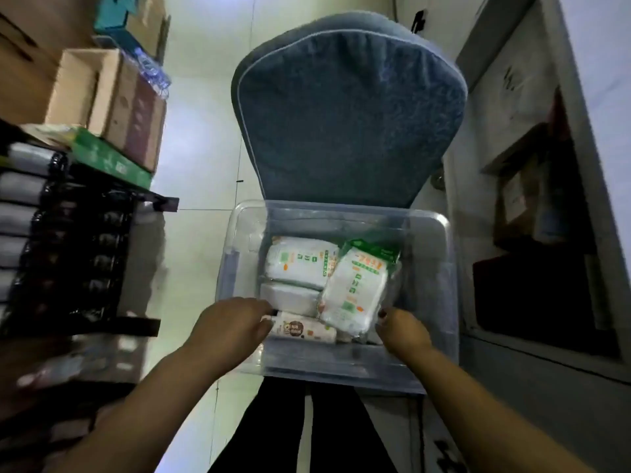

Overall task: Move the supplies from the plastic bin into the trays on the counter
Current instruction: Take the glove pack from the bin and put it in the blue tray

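Note:
A clear plastic bin (440,268) sits below me on a blue cushioned chair seat. Inside lie white packs with green and orange print: one flat at the back (298,261), one tilted at the right (355,291). A plain white pack (290,297) lies under them, and a small printed tube-shaped pack (304,331) lies at the front. My left hand (232,322) reaches over the bin's near-left rim, fingers curled at the tube-shaped pack's end. My right hand (403,329) pinches the lower corner of the tilted pack's clear wrapper.
The blue chair back (345,110) rises behind the bin. At the left, a black shelf rack (68,250) holds cardboard boxes (106,97) and a green box (109,158). A grey cabinet (546,233) with dark items stands at the right. My legs are below the bin.

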The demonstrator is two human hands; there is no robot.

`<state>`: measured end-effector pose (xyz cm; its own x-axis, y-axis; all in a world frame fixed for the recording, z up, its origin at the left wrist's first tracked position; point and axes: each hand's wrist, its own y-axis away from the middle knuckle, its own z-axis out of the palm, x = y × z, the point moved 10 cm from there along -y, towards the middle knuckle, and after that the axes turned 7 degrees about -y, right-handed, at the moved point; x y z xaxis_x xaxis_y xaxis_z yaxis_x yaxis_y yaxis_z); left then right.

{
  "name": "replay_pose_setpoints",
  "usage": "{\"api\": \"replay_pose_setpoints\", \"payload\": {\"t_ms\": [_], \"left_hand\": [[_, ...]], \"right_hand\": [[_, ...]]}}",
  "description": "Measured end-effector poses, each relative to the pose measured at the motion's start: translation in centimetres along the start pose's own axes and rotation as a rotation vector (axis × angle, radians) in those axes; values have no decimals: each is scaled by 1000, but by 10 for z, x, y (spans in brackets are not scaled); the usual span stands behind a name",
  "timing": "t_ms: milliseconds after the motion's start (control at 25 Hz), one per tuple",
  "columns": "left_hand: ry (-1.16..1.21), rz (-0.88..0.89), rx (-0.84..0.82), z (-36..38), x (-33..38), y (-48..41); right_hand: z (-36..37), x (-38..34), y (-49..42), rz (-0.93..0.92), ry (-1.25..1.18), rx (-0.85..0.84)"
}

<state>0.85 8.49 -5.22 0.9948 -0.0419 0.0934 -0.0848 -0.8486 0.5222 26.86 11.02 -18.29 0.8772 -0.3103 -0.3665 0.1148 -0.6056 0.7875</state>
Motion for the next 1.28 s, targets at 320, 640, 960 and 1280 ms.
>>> {"api": "replay_pose_setpoints", "payload": {"t_ms": [320,640,960,1280], "left_hand": [[76,-44,25,50,-4,-34],[125,-38,-10,59,-2,-46],[218,2,-1,51,2,-47],[183,-105,215,-3,32,-68]], "right_hand": [[46,33,-64,382,-939,195],[45,48,-73,442,-961,251],[29,-38,-58,258,-1290,218],[-12,-116,19,-84,-1508,175]]}}
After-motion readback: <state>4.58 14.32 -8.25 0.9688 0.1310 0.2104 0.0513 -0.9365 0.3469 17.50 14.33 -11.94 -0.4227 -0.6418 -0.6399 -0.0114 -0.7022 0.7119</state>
